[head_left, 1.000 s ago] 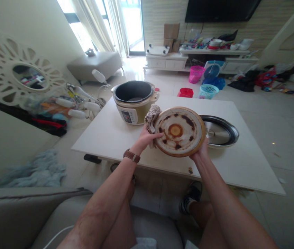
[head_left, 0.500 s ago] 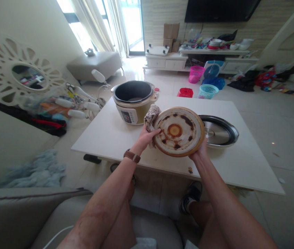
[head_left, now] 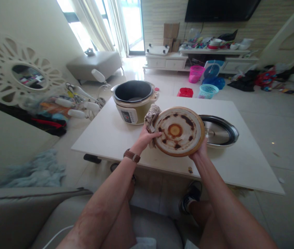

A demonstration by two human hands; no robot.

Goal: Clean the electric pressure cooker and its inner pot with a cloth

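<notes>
A round cooker lid (head_left: 179, 130), its stained underside with brown burnt marks facing me, is tilted up over the white table (head_left: 110, 135). My right hand (head_left: 201, 150) grips its lower right rim from behind. My left hand (head_left: 147, 137) pinches a patterned cloth (head_left: 151, 117) against the lid's left edge. An open electric cooker (head_left: 133, 101) with a dark inner pot stands just behind the cloth.
A shiny metal lid (head_left: 219, 131) lies on the table to the right. A white fan guard (head_left: 19, 72) and clutter lie on the floor at left, with baskets (head_left: 208, 91) and a TV stand (head_left: 167, 60) beyond. My knees are under the table's near edge.
The left hand's fingers and cloth shift slightly along the lid's left edge. The lid barely moves.
</notes>
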